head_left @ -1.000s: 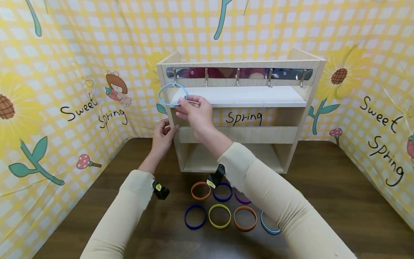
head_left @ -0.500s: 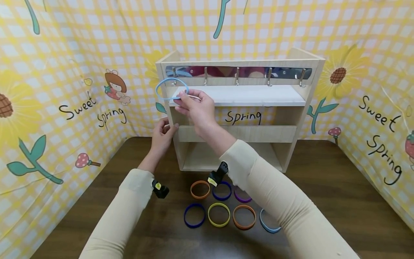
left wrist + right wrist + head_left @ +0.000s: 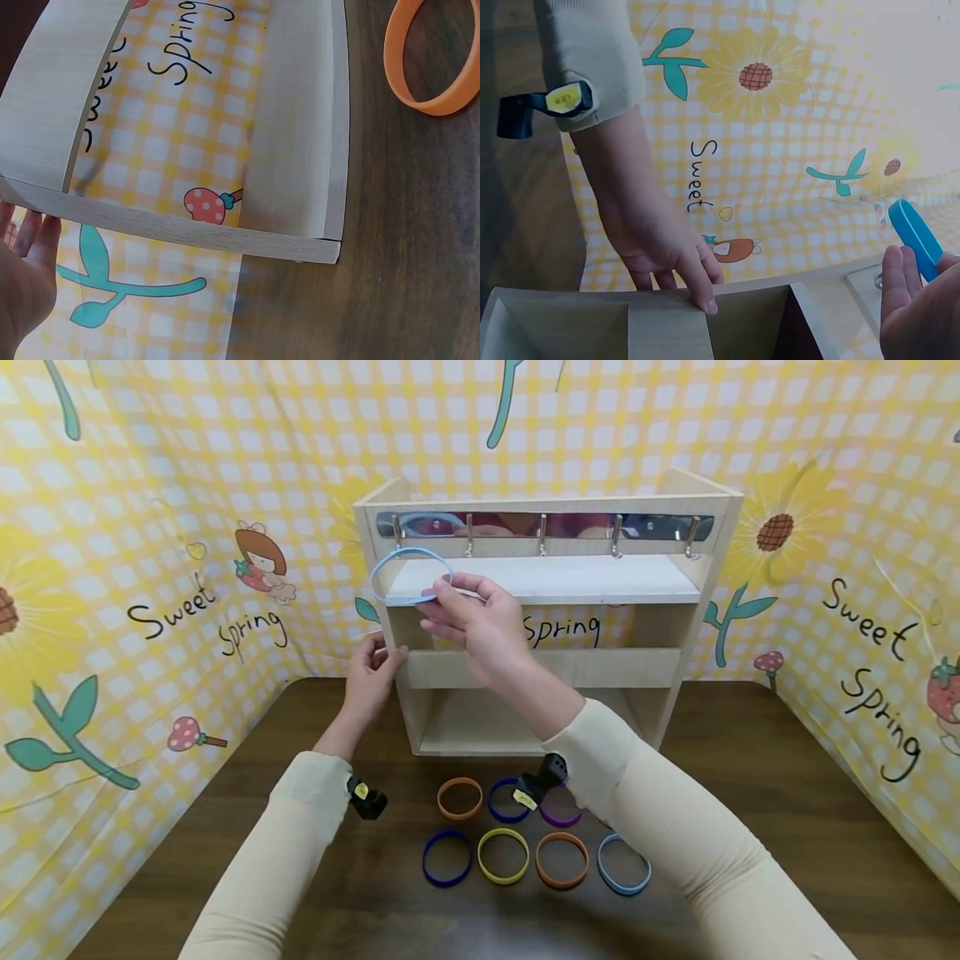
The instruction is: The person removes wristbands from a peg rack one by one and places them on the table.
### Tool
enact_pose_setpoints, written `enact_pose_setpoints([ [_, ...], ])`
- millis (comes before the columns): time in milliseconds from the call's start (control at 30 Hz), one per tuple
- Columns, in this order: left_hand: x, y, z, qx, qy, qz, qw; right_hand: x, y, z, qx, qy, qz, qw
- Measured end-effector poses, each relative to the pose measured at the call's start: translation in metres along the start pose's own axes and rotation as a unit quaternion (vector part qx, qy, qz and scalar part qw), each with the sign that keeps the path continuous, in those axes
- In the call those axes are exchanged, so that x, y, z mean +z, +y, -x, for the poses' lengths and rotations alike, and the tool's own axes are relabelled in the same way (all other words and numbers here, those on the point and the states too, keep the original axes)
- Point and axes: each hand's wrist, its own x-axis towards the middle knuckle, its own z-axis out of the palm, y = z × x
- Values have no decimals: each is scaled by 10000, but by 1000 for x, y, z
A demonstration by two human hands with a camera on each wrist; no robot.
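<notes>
My right hand (image 3: 487, 625) pinches a light blue silicone wristband (image 3: 919, 238) by its right side, between thumb and fingers. In the head view the ring is tilted just under the leftmost metal hook (image 3: 397, 529); whether it touches the hook I cannot tell. My left hand (image 3: 367, 675) grips the left side panel of a wooden shelf (image 3: 540, 668), its thumb on the front edge and fingers on the outer side. The left wrist view has those fingers against the panel, partly hidden behind it.
More hooks line a shiny metal strip (image 3: 506, 524) across the shelf's top. On the dark wooden table (image 3: 247, 827) lie several wristbands, among them a yellow wristband (image 3: 503, 879) and a light blue wristband (image 3: 625, 890). Checked yellow cloth (image 3: 225, 460) surrounds the table.
My right hand and its wristband first rose slightly, then shifted right and down relative to the leftmost hook. The left hand stays on the shelf's side panel.
</notes>
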Motion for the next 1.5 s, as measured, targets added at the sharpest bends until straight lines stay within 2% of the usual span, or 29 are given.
enact_pose_setpoints([
  [267, -3, -2, -1, -71, 72, 1, 9999, -26, -4, 12, -25, -234, 211, 9995],
  [467, -4, -6, -2, -13, 51, 98, 9999, -52, -5, 20, 176, -196, 279, 9993],
  [867, -2, -3, -5, -46, -13, 32, 10000, -106, -12, 42, 399, -181, 621, 9971],
  [1167, -2, -3, -2, -39, -42, 43, 10000, -157, -12, 68, 804, -45, 1403, 9868],
  [1500, 2, -4, -3, -8, 11, 32, 10000, -207, -19, 88, 1138, -54, 1939, 9744],
])
